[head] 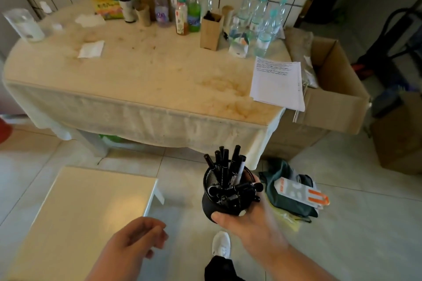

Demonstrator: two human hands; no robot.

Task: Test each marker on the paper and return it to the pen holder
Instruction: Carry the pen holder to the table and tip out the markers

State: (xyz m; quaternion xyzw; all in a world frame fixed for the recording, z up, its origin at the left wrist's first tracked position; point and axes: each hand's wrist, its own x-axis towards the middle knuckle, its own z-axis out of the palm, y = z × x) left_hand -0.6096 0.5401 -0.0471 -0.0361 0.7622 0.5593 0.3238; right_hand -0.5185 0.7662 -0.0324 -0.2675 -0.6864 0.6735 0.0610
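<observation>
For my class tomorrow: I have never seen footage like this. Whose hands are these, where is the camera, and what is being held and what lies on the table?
There is no machine here. A person wears a wide-angle camera on the head, so the single picture looks forward and down at that person's own arms.

The right hand grips a black mesh pen holder full of black markers; the thumb and fingers curl round its base. The left hand holds nothing, its fingers loosely curled.

Ahead stands a table under a stained cloth. A stack of paper with handwriting lies at its right end. Plastic bottles and small cardboard boxes stand along the tiled wall. No marker has been taken out for testing yet. A white shoe shows on the floor below.
</observation>
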